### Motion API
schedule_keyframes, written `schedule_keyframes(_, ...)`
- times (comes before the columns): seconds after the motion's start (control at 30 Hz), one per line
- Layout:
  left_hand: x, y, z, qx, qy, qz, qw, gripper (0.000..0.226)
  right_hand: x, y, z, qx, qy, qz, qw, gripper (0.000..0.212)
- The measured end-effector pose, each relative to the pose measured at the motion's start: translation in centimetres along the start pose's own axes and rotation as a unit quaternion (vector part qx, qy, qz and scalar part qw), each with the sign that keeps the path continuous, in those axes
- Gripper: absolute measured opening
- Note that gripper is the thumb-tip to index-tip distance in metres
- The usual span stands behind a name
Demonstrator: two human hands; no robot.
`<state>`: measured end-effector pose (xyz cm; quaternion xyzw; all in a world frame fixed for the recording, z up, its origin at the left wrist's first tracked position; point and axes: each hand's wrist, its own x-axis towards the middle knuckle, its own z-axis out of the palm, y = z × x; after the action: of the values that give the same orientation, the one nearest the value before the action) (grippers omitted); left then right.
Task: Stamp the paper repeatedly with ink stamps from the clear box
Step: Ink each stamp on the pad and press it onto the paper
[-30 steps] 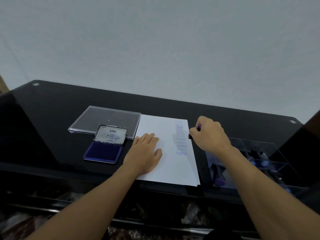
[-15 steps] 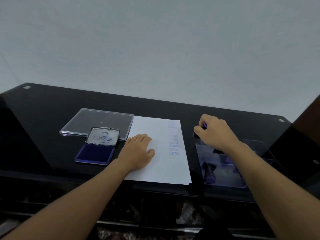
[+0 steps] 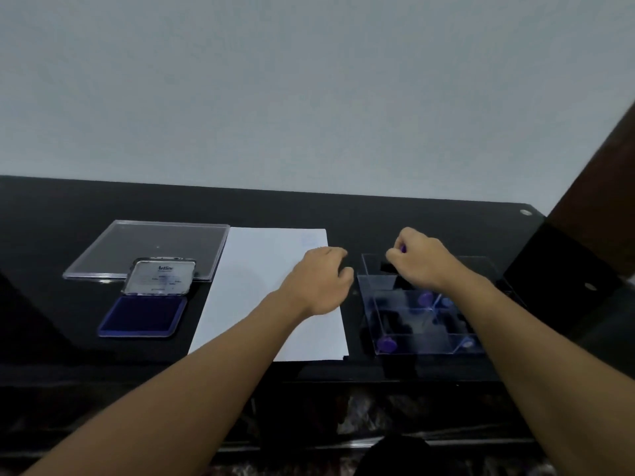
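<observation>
While the right hand pinches a stamp, the left hand curls loosely; the ink pad lid reads "Artline".

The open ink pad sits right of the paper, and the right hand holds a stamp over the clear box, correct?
No: the head view shows the open ink pad left of the paper. The right hand does hold a stamp over the clear box.

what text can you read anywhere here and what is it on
"Artline": on the open lid of the blue ink pad.
Smaller print below it on the lid: too blurred to read.
Faint blue stamp mark near the far right corner of the paper: too faint to read.
</observation>
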<state>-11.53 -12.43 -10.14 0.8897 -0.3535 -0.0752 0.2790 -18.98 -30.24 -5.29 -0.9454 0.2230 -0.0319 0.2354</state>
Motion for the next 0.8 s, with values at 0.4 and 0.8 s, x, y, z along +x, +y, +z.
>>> schedule_keyframes(0.4, 1.0, 0.8, 2.3, -0.068, -0.001, 0.017, 0.998, 0.039, 1.0, 0.5, 2.8, -0.085, 0.003, 0.021, 0.996, 0.024)
schedule_keyframes(0.8, 0.8, 0.7, 2.3, -0.078, 0.004, 0.016, 0.997, 0.039, 1.2, -0.1, 3.2, -0.136, 0.01, 0.04, 0.99, 0.017)
